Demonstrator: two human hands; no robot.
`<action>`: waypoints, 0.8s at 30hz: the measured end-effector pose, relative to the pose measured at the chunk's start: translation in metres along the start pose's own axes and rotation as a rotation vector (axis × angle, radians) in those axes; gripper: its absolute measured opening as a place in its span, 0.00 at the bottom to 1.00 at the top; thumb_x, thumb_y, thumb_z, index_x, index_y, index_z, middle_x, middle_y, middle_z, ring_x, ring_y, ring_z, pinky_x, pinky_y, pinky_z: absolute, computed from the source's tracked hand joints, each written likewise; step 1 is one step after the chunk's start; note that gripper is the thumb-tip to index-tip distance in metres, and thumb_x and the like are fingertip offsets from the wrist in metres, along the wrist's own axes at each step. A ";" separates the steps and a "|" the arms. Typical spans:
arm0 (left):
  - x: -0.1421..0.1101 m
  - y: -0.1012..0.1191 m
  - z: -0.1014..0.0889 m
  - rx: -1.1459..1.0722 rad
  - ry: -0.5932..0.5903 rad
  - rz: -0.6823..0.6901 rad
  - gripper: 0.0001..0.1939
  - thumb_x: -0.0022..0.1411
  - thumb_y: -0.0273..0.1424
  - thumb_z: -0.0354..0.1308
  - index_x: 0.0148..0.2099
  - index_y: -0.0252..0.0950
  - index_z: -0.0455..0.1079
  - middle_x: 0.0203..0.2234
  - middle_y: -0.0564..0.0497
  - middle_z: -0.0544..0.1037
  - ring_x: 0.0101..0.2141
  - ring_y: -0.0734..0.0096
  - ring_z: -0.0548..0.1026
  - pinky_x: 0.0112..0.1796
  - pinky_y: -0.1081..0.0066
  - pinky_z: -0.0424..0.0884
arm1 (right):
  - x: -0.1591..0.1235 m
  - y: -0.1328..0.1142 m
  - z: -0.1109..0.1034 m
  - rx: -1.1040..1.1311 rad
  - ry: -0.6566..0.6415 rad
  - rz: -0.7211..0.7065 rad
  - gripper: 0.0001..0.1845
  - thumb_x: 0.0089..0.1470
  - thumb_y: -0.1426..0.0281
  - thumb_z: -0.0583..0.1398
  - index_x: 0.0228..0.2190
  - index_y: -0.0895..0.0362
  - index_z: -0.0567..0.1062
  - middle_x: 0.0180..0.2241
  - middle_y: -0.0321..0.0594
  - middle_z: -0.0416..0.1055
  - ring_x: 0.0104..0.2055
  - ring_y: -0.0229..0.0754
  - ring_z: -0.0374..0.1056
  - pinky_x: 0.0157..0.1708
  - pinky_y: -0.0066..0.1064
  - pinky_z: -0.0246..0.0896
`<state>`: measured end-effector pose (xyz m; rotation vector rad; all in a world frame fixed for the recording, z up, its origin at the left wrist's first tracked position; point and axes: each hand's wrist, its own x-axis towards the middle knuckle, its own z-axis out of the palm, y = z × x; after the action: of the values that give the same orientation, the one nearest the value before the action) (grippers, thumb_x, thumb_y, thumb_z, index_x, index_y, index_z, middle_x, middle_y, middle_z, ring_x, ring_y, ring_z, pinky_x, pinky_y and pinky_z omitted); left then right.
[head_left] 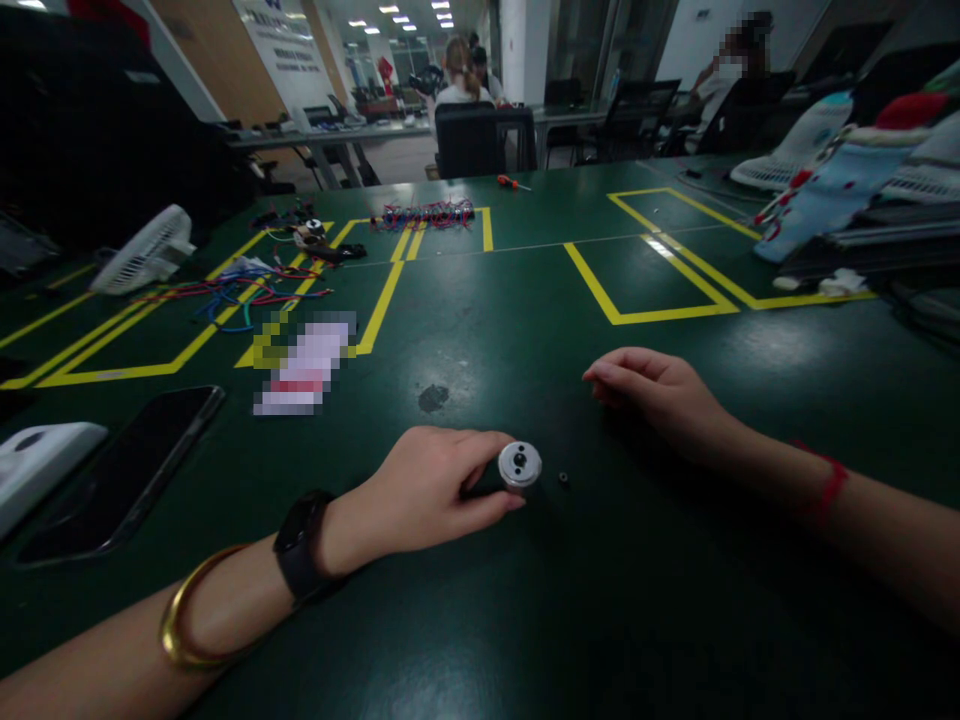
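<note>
My left hand point(442, 485) rests on the green table with thumb and fingers closed around a small metal motor point(520, 466). The motor stands upright, and its round silvery end with dark holes faces up. Just right of it lies a tiny dark ring-shaped part point(563, 478), touched by neither hand. Farther right and a little higher, my right hand point(660, 395) is closed with its fingers curled together above the tabletop. The inside of those fingers is hidden, so anything in them cannot be made out.
A phone point(127, 470) and a white device point(45, 460) lie at left. Loose coloured wires point(247, 290), a wired bundle point(427, 214) and a screwdriver point(513, 183) lie farther back. White fans and a blue snowman-like figure point(832, 190) stand at the sides. People sit beyond.
</note>
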<state>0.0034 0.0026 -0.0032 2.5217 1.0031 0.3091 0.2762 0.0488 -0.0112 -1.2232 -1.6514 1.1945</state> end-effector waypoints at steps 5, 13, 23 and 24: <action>0.000 0.001 -0.001 0.007 0.002 -0.010 0.15 0.63 0.40 0.57 0.49 0.40 0.66 0.25 0.56 0.71 0.25 0.73 0.70 0.27 0.74 0.60 | -0.011 -0.015 0.005 -0.458 -0.349 -0.294 0.08 0.52 0.72 0.61 0.37 0.56 0.75 0.39 0.42 0.69 0.40 0.44 0.66 0.41 0.37 0.62; 0.000 0.001 -0.001 -0.006 -0.015 -0.024 0.14 0.63 0.40 0.56 0.49 0.42 0.66 0.25 0.57 0.71 0.25 0.73 0.69 0.28 0.74 0.59 | -0.021 -0.023 0.014 -0.714 -0.489 -0.431 0.11 0.50 0.65 0.63 0.37 0.53 0.75 0.43 0.43 0.65 0.44 0.48 0.62 0.43 0.44 0.57; 0.001 0.001 0.000 0.009 -0.008 -0.008 0.12 0.63 0.39 0.56 0.45 0.39 0.66 0.25 0.56 0.71 0.25 0.73 0.68 0.27 0.73 0.59 | -0.018 -0.032 0.035 -0.336 -0.217 -0.430 0.06 0.57 0.72 0.60 0.39 0.55 0.73 0.38 0.40 0.67 0.40 0.39 0.66 0.40 0.32 0.63; 0.001 0.001 0.001 0.010 -0.007 -0.006 0.11 0.63 0.40 0.56 0.43 0.39 0.66 0.25 0.57 0.70 0.24 0.73 0.68 0.27 0.73 0.58 | -0.020 -0.036 0.038 -0.327 -0.206 -0.456 0.06 0.57 0.71 0.60 0.39 0.55 0.74 0.39 0.40 0.67 0.41 0.39 0.66 0.41 0.31 0.63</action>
<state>0.0046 0.0025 -0.0035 2.5266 1.0115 0.2938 0.2369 0.0165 0.0117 -0.8524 -2.1997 0.8056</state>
